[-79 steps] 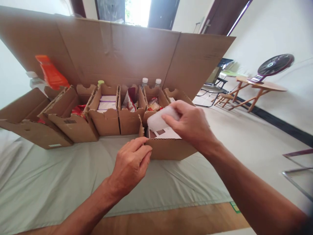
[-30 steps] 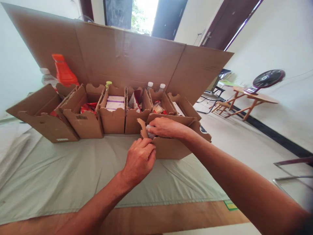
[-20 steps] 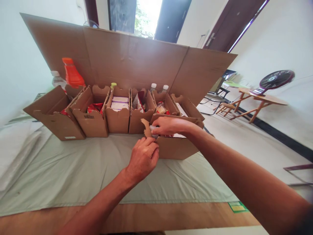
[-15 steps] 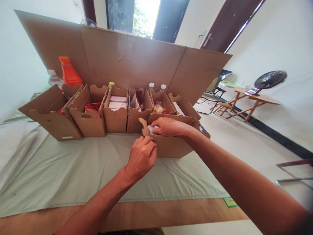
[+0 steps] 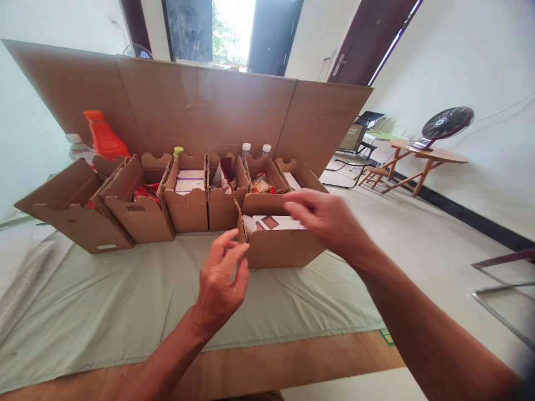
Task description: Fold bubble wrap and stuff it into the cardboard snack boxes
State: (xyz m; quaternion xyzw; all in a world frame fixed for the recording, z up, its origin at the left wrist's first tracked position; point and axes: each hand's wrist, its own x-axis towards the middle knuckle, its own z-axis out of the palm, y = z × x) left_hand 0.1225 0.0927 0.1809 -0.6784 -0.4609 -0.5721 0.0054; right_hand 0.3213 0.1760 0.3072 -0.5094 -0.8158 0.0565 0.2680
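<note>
A cardboard box (image 5: 284, 250) stands sideways on the pale green cloth (image 5: 163, 298), in front of a row of similar boxes. In it lie a white item with brown diamond-shaped patches (image 5: 287, 223) and a whitish translucent wrapped piece (image 5: 249, 224) at the left end. My left hand (image 5: 221, 275) is at the box's left front corner, fingers apart and holding nothing; whether a fingertip touches the cardboard, I cannot tell. Over the box's right half hovers my right hand (image 5: 328, 220), slightly blurred, its fingers loosely bent and apart with nothing between them.
Behind, several open cardboard boxes (image 5: 186, 211) hold packets and white cartons. A tall cardboard panel (image 5: 209, 106) rises at their back. An orange bottle (image 5: 106, 139) and clear bottles (image 5: 266, 150) stand there. On the right, a fan (image 5: 447, 122) sits on a folding wooden table (image 5: 438, 155).
My right hand has let go of the whitish piece and moved right, out of the box. The left hand's fingers have spread and come off the box's corner. The view has shifted slightly.
</note>
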